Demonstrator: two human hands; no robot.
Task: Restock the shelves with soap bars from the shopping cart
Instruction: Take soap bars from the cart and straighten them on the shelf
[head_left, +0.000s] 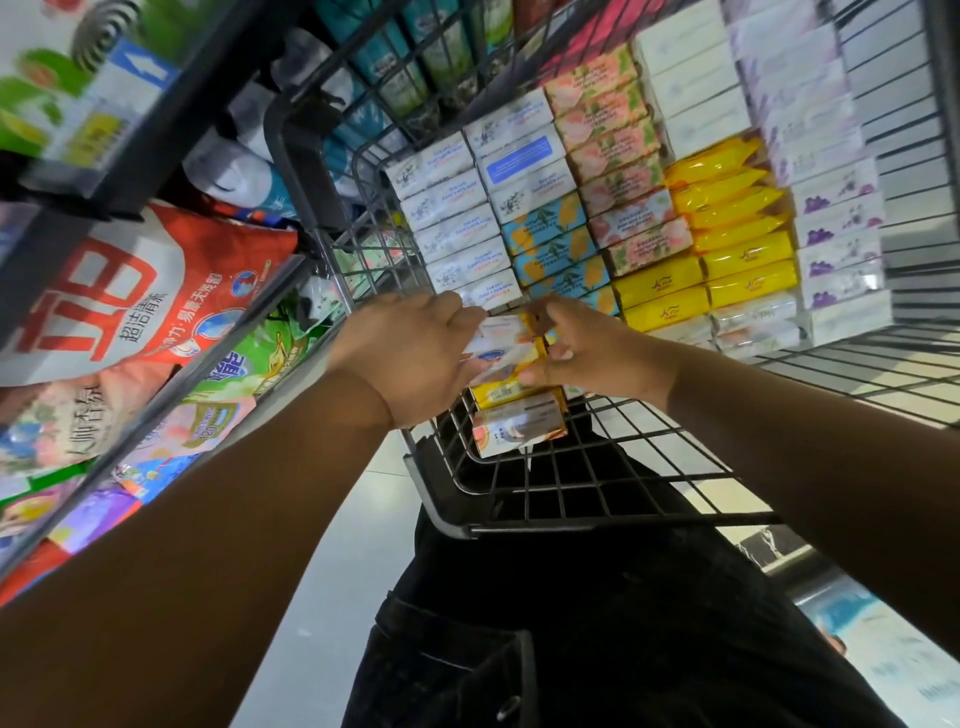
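Together, left hand and right hand grip soap bars — near cart rim.

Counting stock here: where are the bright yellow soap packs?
Head view, right of centre inside the cart: the yellow soap packs sit between the pink floral boxes and the purple-flowered white boxes.

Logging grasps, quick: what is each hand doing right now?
Left hand: grips the white-and-yellow wrapped soap bars.
Right hand: holds the same bars at the other end.
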